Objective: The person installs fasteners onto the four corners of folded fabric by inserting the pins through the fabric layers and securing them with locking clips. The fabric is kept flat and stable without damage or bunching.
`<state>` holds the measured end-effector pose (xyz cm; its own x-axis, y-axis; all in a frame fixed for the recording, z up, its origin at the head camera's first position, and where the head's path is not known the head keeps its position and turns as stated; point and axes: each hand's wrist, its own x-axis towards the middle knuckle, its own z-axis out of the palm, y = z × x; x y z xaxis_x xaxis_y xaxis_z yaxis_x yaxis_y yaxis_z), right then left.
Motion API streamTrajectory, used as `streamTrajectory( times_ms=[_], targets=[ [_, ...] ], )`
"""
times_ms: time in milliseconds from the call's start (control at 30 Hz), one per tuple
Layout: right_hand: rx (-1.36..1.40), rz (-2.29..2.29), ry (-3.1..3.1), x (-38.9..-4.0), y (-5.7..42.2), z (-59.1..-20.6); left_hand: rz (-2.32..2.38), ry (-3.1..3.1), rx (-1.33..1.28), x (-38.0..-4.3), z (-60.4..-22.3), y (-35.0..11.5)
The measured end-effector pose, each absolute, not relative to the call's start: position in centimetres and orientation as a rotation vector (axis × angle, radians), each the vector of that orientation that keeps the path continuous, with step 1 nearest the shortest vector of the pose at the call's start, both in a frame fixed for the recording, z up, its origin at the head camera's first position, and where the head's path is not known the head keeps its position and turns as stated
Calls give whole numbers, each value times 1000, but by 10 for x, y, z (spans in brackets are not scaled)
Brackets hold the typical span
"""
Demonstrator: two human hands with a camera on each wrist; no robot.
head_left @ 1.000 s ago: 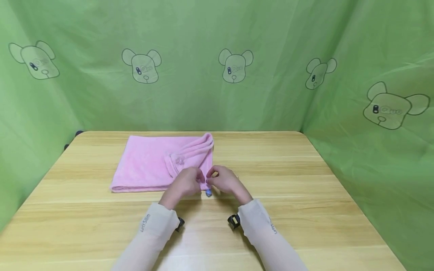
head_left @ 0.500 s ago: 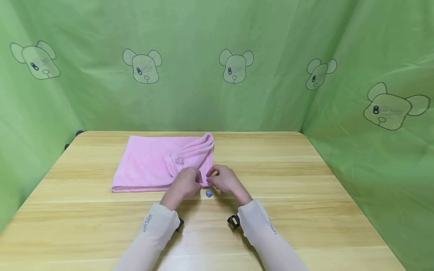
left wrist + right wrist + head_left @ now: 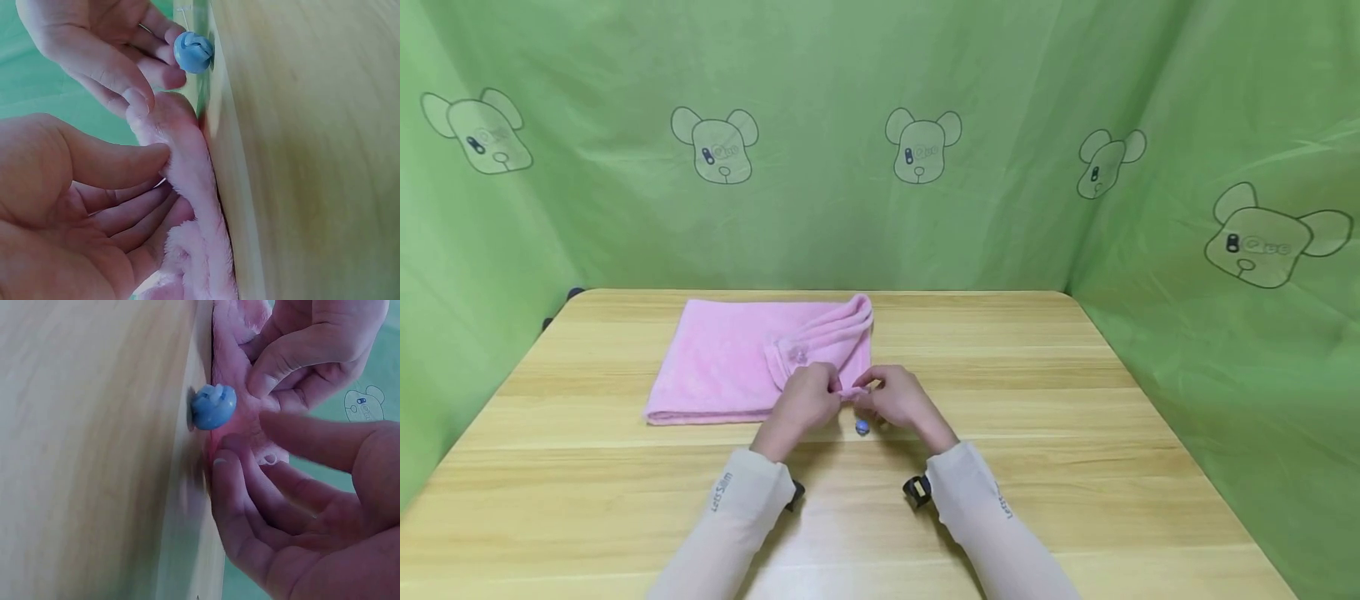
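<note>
A folded pink plush towel (image 3: 722, 358) lies on the table, its near right corner raised. My left hand (image 3: 807, 400) pinches the edge of that corner between thumb and fingers. From the other side, my right hand (image 3: 895, 396) holds the same corner, with its thumb above and fingertips below. Just in front of the towel edge, a small round blue piece (image 3: 862, 427) with a knotted-looking face sits on the wood, untouched. A tiny pale ring (image 3: 269, 460) shows near my right fingers in the right wrist view; what it belongs to is unclear.
The wooden table (image 3: 1037, 467) reaches out around the towel. On the towel's gathered fold is a small whitish, shiny piece (image 3: 797, 356), too small to identify. Green curtains (image 3: 820, 233) with bear-head prints enclose the back and sides.
Both hands have lifted the towel's near right corner, which lay lower beside the blue piece before. My left hand has moved slightly up. The blue piece now shows apart from the cloth.
</note>
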<state>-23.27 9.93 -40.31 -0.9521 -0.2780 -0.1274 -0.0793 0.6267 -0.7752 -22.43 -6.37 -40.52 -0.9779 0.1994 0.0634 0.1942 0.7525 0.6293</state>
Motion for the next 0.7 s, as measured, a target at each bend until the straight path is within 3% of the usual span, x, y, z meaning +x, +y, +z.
streamTrajectory(
  times_ms=[700],
  targets=[
    [-280,-1276,2719,-231,96,-400,1177,2945,451,-227,-406,-63]
  ],
)
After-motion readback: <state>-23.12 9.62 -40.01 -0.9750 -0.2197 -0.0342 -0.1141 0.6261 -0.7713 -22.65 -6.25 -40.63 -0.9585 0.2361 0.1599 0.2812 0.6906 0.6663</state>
